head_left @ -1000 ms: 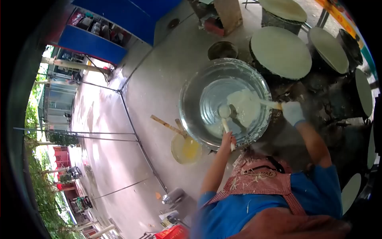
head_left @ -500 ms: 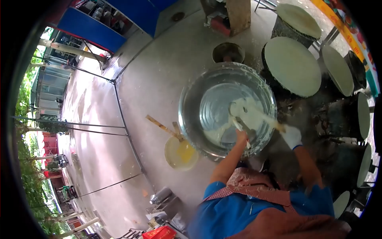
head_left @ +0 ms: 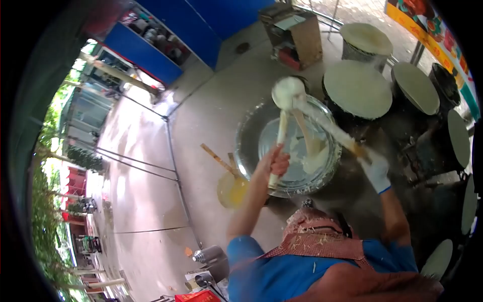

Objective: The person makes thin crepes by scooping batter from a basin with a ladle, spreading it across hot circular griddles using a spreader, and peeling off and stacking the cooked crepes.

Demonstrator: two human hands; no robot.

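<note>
My bare left hand is closed round the pale handle of a ladle, raised over the wide metal basin and full of white batter. A strand of batter hangs from it to the batter in the basin. Gloved in white, my right hand grips the wooden end of a batter-coated stick. The stick's far end meets the ladle's side. Left of the basin, a bowl holds yellow liquid and wooden-handled tools.
Several round griddles with pale tops stand to the right, the nearest beside the basin. A wooden box stands beyond the basin. Near the lower edge lie a metal flask and a red item. Metal poles cross on the left.
My left hand has lifted the ladle out of the basin, now filled with batter. The stick in my right hand has come up beside the ladle. The camera view has shifted.
</note>
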